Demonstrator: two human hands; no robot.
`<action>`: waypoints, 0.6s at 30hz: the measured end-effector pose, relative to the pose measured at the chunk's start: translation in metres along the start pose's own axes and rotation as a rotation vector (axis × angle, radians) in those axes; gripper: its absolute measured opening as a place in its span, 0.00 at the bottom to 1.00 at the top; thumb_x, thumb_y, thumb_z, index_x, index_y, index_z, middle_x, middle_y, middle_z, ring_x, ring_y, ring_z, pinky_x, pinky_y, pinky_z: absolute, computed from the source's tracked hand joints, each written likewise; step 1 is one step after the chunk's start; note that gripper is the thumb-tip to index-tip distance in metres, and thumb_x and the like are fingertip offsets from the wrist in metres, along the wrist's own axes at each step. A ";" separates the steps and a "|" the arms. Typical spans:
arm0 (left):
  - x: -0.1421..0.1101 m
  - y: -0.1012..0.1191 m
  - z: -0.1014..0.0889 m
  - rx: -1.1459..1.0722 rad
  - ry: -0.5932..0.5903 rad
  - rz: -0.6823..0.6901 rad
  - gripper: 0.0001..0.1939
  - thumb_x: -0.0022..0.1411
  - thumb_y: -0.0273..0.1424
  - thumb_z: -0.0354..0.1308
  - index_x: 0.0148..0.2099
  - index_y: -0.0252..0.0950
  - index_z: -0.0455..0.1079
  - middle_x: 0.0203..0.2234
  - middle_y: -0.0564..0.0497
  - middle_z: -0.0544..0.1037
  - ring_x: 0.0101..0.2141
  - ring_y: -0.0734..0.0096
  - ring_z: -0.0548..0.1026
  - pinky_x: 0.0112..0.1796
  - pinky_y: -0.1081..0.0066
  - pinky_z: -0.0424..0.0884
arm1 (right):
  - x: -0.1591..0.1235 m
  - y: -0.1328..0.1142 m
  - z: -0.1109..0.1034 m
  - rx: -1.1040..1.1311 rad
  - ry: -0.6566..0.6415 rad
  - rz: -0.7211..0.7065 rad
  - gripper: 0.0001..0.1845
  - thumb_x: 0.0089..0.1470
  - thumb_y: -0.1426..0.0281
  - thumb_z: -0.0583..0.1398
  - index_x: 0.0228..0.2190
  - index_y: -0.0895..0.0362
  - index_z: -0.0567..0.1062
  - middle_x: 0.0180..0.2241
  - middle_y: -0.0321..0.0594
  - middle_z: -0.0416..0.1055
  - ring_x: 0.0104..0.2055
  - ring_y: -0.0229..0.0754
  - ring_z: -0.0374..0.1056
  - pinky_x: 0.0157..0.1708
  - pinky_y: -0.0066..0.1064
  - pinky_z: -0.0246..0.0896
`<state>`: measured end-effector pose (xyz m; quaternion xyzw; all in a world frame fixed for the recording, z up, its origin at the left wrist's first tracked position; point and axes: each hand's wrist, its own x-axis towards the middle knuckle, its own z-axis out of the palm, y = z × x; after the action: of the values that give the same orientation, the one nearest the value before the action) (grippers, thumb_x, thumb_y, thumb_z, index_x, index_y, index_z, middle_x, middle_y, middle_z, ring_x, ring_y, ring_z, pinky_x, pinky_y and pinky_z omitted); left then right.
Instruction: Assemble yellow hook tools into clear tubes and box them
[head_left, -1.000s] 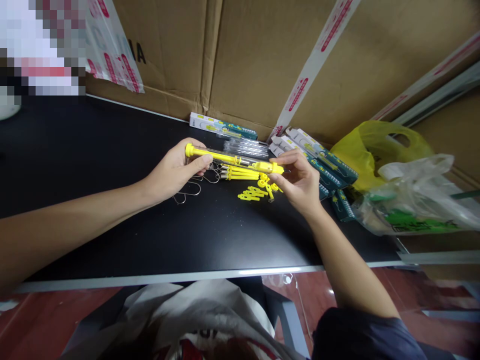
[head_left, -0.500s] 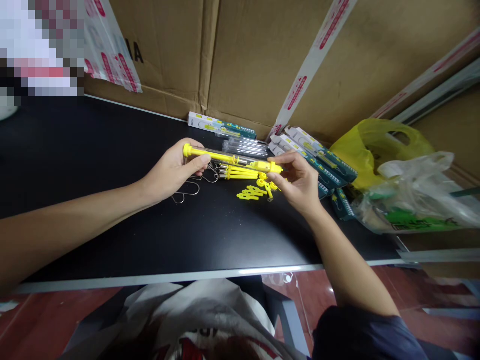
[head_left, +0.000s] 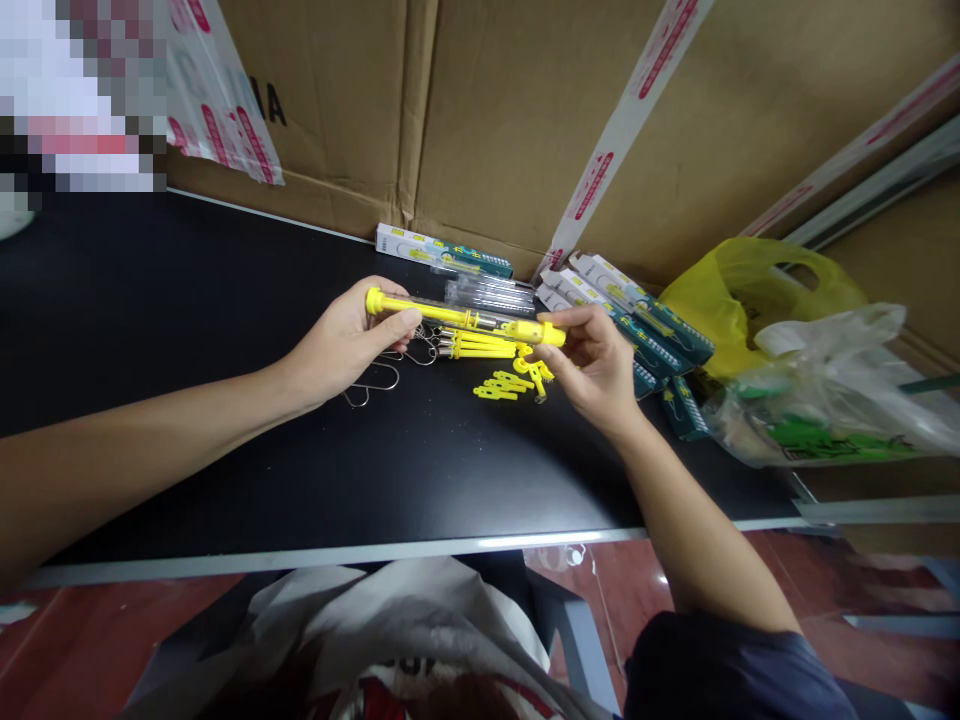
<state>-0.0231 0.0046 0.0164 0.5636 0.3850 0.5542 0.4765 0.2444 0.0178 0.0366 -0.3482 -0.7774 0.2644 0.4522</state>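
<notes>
A long yellow rod-shaped tool point(head_left: 457, 317) with a clear middle section is held level above the black table point(head_left: 225, 300). My left hand point(head_left: 352, 335) is closed on its left end, just inside the round yellow cap. My right hand point(head_left: 596, 365) pinches its right end between thumb and fingertips. Right below the tool lie more yellow rods point(head_left: 480, 347), small yellow plastic parts point(head_left: 510, 383) and thin metal wire hooks point(head_left: 375, 380).
Narrow green-and-white product boxes point(head_left: 442, 252) and clear tubes point(head_left: 487, 292) lie behind the tool, with more boxes point(head_left: 645, 320) to the right. A yellow plastic bag point(head_left: 772, 290) and a clear one point(head_left: 825, 400) sit at the right edge. Cardboard cartons point(head_left: 510, 120) wall the back.
The tool and both hands have shifted very slightly to the left. My right fingers have closed in a little on the tool's right end.
</notes>
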 end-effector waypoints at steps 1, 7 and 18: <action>0.000 0.001 0.000 -0.002 0.000 -0.005 0.14 0.54 0.34 0.65 0.38 0.36 0.64 0.23 0.57 0.71 0.25 0.77 0.70 0.30 0.73 0.69 | 0.000 -0.001 0.000 0.010 -0.002 0.003 0.20 0.49 0.54 0.66 0.40 0.50 0.69 0.36 0.38 0.73 0.33 0.41 0.74 0.32 0.33 0.76; -0.002 0.004 0.002 -0.007 0.004 -0.037 0.14 0.53 0.34 0.65 0.38 0.36 0.64 0.23 0.57 0.70 0.25 0.76 0.70 0.30 0.72 0.68 | 0.001 -0.008 0.003 0.047 -0.012 0.049 0.20 0.51 0.54 0.65 0.40 0.50 0.67 0.30 0.33 0.72 0.24 0.36 0.71 0.24 0.29 0.74; 0.000 0.001 0.000 -0.012 -0.011 -0.003 0.13 0.55 0.34 0.65 0.38 0.36 0.65 0.24 0.57 0.71 0.26 0.77 0.70 0.30 0.73 0.69 | 0.002 -0.003 -0.004 -0.167 0.076 -0.090 0.15 0.50 0.58 0.67 0.39 0.50 0.74 0.29 0.36 0.65 0.30 0.39 0.67 0.23 0.30 0.69</action>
<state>-0.0233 0.0041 0.0170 0.5632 0.3799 0.5527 0.4827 0.2463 0.0182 0.0420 -0.3592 -0.7939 0.1650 0.4621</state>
